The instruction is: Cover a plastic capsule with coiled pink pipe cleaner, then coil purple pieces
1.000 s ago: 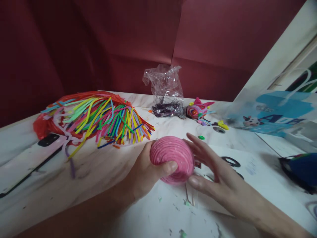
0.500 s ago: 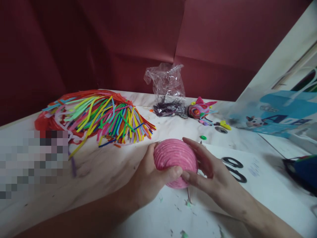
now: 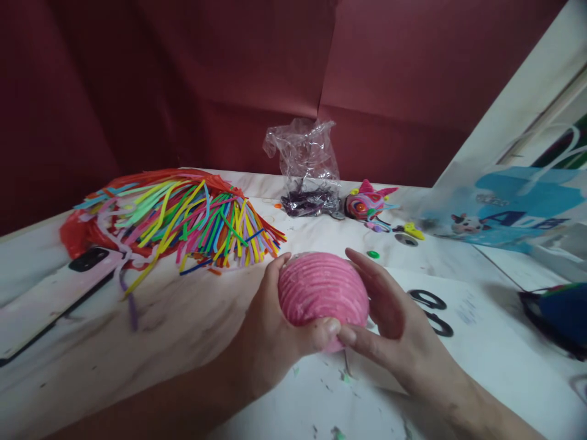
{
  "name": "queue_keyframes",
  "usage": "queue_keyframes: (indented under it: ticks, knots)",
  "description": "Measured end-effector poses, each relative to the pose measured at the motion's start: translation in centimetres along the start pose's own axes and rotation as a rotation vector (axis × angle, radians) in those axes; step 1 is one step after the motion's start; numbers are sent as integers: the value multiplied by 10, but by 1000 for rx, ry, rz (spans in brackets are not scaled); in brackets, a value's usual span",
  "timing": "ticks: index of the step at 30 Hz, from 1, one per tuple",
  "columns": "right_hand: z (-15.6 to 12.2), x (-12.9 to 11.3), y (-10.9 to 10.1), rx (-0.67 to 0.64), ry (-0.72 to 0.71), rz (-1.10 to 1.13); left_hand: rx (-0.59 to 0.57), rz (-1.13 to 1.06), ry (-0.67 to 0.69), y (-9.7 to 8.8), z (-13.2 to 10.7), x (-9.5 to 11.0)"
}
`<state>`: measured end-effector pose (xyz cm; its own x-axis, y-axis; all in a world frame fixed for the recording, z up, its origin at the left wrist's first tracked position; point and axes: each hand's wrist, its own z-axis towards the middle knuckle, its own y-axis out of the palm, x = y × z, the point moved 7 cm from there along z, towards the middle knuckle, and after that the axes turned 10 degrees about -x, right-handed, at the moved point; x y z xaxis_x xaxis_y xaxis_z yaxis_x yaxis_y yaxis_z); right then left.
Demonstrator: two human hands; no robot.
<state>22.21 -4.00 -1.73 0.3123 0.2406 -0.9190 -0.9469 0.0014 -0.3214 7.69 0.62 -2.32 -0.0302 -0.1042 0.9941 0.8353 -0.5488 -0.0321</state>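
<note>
Between my two hands is a pink ball (image 3: pixel 321 287) covered in coiled, ridged rows that look like fuzzy pipe cleaner. My left hand (image 3: pixel 275 330) wraps the ball's left side, its thumb pressed across the near face. My right hand (image 3: pixel 389 311) cups the right side, with the thumb touching the ball close to the left thumb. A greyish patch shows along the ball's upper left edge. The ball's underside and the fingers behind it are hidden. A thin strand hangs just below it.
Colourful pipe cleaners (image 3: pixel 206 220) lie heaped at left, near a phone (image 3: pixel 59 293). Farther back are a clear plastic bag (image 3: pixel 307 159) and a decorated figure (image 3: pixel 367 201). At right are black loop handles (image 3: pixel 428 299) on white paper (image 3: pixel 486 342) and a blue-white bag (image 3: pixel 518 201).
The ball has turned slightly in my hands, so the grey patch at its top edge now shows. My right fingers stand a little farther from it. The camera view has shifted slightly.
</note>
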Motion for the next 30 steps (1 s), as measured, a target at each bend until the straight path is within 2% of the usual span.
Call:
queue_keyframes:
  ticks: [5,9,16,21,25,30]
  knots:
    - [-2,4,2,-65,-66,40,13,161,30,0,-2,8]
    - [-2,5,0,-70,-45,1,32,204,24,0,-2,7]
    - [-4,6,-2,-58,-19,-8,12,212,44,2,-3,6]
    - [-8,5,-4,-47,0,-12,-35,213,122,3,-5,8]
    - [-11,4,-5,-24,-22,6,-47,236,175,3,-6,9]
    - [-12,5,-1,-8,-94,36,1,185,225,-1,-5,7]
